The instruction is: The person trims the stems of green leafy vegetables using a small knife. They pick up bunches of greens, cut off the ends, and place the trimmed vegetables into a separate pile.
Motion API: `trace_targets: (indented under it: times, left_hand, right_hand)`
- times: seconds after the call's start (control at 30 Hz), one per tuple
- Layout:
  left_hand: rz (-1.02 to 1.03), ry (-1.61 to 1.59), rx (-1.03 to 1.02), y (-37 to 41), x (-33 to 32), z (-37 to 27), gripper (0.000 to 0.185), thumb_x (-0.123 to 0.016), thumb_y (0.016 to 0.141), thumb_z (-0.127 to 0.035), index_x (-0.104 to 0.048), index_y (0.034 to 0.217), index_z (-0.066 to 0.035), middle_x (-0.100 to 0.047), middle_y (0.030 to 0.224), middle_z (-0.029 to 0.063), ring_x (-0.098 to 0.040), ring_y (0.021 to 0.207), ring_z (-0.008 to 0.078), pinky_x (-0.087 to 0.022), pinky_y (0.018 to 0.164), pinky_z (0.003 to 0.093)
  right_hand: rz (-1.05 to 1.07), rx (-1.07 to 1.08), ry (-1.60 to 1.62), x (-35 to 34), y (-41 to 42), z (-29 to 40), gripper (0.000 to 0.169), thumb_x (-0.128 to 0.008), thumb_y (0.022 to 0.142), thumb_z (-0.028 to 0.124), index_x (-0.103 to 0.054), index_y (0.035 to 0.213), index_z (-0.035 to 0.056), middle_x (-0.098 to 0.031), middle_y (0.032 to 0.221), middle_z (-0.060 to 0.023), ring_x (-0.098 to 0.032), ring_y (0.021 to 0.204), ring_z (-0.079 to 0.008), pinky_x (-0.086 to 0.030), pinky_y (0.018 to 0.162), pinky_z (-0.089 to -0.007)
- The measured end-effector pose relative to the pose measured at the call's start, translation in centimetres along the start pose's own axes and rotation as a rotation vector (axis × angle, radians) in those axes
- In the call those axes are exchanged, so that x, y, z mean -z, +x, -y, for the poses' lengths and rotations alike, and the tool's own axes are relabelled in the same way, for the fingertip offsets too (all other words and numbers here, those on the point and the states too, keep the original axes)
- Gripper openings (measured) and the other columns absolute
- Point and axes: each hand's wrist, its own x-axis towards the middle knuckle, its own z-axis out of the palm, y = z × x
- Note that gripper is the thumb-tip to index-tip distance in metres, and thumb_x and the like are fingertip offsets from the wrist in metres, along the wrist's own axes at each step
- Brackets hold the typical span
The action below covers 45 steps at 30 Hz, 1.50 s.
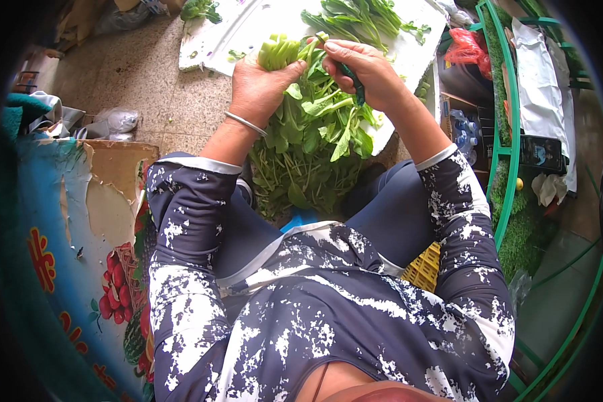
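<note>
My left hand [261, 88] grips a bunch of leafy greens [280, 53], its pale cut stem ends facing up and its leaves hanging below. Just to the right, my right hand [364, 68] closes around a dark green handle [353, 83], likely a small knife's; no blade can be made out. The thumb and fingertips of that hand meet at the end of one stem [309, 49] beside the bunch. Beneath both hands, a heap of loose greens [306, 176] lies between my knees. More greens [362, 20] rest on a white foam board [261, 25] beyond.
A torn printed cardboard box [75, 201] stands at my left. On the right runs a green metal frame [505, 151], with a phone [542, 153] and white plastic packaging [537, 85] beside it. Plastic bottles [465, 133] sit in a box. A yellow crate [422, 266] shows under me.
</note>
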Motion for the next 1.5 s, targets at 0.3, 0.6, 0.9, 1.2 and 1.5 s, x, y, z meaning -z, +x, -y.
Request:
trace_targets:
  times: [0.3, 0.6, 0.9, 1.2, 1.5]
  left_hand:
    - [-0.048, 0.124, -0.024, 0.4, 0.5, 0.9, 0.022, -0.074, 0.069, -0.011, -0.067, 0.088, -0.002, -0.067, 0.076, 0.0027, -0.059, 0.066, 0.0067, -0.049, 0.062, 0.0239]
    - [-0.06, 0.521, -0.137, 0.1, 0.3, 0.4, 0.024, -0.073, 0.067, -0.021, -0.067, 0.088, -0.011, -0.066, 0.075, 0.0064, -0.064, 0.065, 0.0171, -0.05, 0.062, 0.0287]
    - [0.089, 1.113, -0.207, -0.9, 0.2, -0.7, 0.02, -0.063, 0.07, -0.021, -0.06, 0.088, -0.013, -0.061, 0.076, 0.0092, -0.06, 0.068, 0.03, -0.048, 0.061, 0.0388]
    - [0.148, 1.213, -0.139, -0.5, -0.3, -0.6, 0.028, -0.063, 0.07, -0.028, -0.062, 0.095, -0.016, -0.063, 0.07, 0.0108, -0.062, 0.067, 0.0301, -0.049, 0.061, 0.0407]
    - [0.22, 0.326, 0.193, -0.1, 1.1, 0.3, 0.023, -0.068, 0.074, -0.002, -0.063, 0.097, 0.0, -0.064, 0.084, 0.0011, -0.057, 0.072, 0.0077, -0.047, 0.064, 0.0217]
  right_hand:
    - [-0.083, -0.075, -0.041, 0.9, 0.6, -1.3, 0.029, -0.052, 0.091, 0.024, -0.054, 0.115, 0.0072, -0.044, 0.065, 0.0048, -0.035, 0.047, -0.0017, -0.027, 0.039, -0.017]
    - [-0.241, -0.02, -0.219, -1.3, 0.5, -0.7, 0.027, -0.066, 0.082, 0.03, -0.063, 0.09, 0.0043, -0.057, 0.069, 0.0018, -0.042, 0.049, -0.0002, -0.03, 0.041, -0.0156]
    - [-0.162, 0.299, -1.205, 0.0, 0.0, -1.1, 0.024, -0.061, 0.076, 0.024, -0.057, 0.071, 0.0003, -0.054, 0.059, -0.0119, -0.052, 0.052, -0.0199, -0.043, 0.054, -0.0327]
    - [-0.482, 0.127, -1.589, 1.5, 1.0, -1.2, 0.022, -0.055, 0.075, 0.025, -0.062, 0.075, 0.0044, -0.063, 0.075, -0.0159, -0.062, 0.073, -0.031, -0.05, 0.066, -0.0393]
    - [-0.1, -0.098, -0.495, 1.2, 0.1, 0.3, 0.039, -0.066, 0.08, 0.036, -0.061, 0.103, 0.0045, -0.063, 0.079, 0.0007, -0.046, 0.058, 0.0007, -0.033, 0.046, -0.0134]
